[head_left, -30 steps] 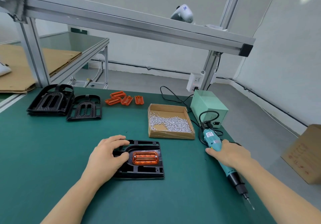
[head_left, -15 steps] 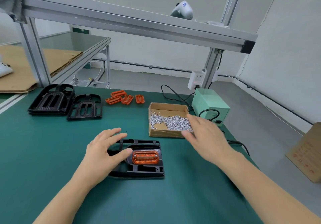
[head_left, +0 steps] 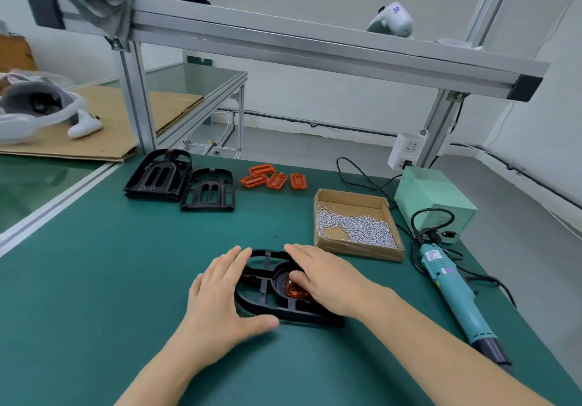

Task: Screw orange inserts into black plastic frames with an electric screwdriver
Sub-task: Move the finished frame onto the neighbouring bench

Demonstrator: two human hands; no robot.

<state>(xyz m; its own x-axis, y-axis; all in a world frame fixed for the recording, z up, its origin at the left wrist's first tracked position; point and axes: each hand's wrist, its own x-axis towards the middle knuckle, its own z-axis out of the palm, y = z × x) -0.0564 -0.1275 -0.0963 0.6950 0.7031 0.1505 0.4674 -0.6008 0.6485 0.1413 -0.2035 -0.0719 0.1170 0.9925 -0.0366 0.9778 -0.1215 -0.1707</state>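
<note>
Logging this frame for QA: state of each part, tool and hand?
black frame: flat on mat, both hands on it
orange insert: seated in frame, partly covered
left hand: open, on frame edge
right hand: open, over insert
electric screwdriver: lying on mat, unheld
screw box: open, partly filled

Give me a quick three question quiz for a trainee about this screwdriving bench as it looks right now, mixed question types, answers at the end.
1. True or false: the right hand grips the electric screwdriver.
2. Multiple choice: the cardboard box holds A) orange inserts, B) silver screws, C) black frames.
3. Fill in: the loose orange inserts lie on the green mat to the ___ of the black frame stacks.

Key:
1. False. The screwdriver lies on the mat; both the right and left hand rest on the black frame that carries an orange insert.
2. B, screws.
3. Right.
</note>
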